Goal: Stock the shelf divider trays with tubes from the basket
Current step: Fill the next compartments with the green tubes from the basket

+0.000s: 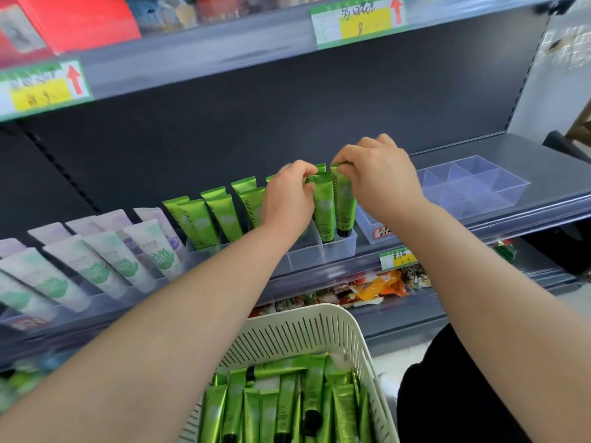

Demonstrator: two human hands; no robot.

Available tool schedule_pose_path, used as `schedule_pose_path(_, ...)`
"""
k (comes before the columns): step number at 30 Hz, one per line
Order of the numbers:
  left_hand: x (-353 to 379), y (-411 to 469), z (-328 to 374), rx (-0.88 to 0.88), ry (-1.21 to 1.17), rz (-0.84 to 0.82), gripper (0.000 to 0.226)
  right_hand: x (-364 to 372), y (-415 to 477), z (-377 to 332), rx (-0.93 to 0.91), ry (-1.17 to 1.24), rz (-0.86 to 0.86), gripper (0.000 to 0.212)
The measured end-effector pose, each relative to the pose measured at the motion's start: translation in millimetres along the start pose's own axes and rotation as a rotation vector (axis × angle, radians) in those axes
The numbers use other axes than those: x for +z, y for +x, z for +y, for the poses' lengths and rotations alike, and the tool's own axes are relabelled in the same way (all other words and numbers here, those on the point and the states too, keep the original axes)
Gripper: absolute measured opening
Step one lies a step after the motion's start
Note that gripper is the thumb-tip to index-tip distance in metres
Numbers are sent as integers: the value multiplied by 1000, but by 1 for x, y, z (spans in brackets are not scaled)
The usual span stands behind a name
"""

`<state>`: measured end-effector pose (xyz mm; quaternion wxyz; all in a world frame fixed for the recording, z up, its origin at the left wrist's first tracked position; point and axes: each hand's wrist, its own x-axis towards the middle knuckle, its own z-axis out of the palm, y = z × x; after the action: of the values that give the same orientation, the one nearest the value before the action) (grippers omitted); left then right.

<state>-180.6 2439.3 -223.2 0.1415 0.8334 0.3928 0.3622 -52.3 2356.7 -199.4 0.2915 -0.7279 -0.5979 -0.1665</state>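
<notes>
**Pinching two green tubes at the divider tray**

We have both hands up at the middle shelf [543,161]. Right hand [380,174]: fingers curled, thumb and fingertips pinching the crimped top of the rightmost tube [345,203]. Left hand [287,193]: also curled, pinching the top of the neighbouring tube [323,207]. Both tubes stand cap-down and nearly upright at the right end of the divider tray [339,252], side by side. We can't tell if they share a slot. A row of green tubes [220,215] leans in the slots to the left, partly hidden by our left wrist.

The basket [307,330] sits below our forearms, in front of the shelving, with loose tubes [287,407] piled in it. A second clear tray [473,187] sits just right of our right hand on the same shelf. White tubes [150,247] fill the trays to the left. Snack packets [377,287] lie on the shelf below.
</notes>
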Motion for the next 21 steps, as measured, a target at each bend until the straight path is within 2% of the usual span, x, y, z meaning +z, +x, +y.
schedule_pose_path(4, -6, -12, -8, 69, 108, -76, 26, 18, -1, 3, 13, -48, -88, 23)
schedule_pose_path(9, -12, -24, -25, 262, 291, -197, 25, 36, -4, 3, 17, -78, -169, 23)
schedule_pose_path(12, -14, -30, -33, 312, 366, -208, 25, 41, -4, 1, 26, -85, -183, 23)
schedule_pose_path(17, -16, -36, -43, 298, 361, -208, 25, 39, -6, -2, 31, -79, -148, 23)
schedule_pose_path(21, -19, -47, -50, 295, 316, -202, 27, 36, -22, -15, -29, -90, 1, 22)
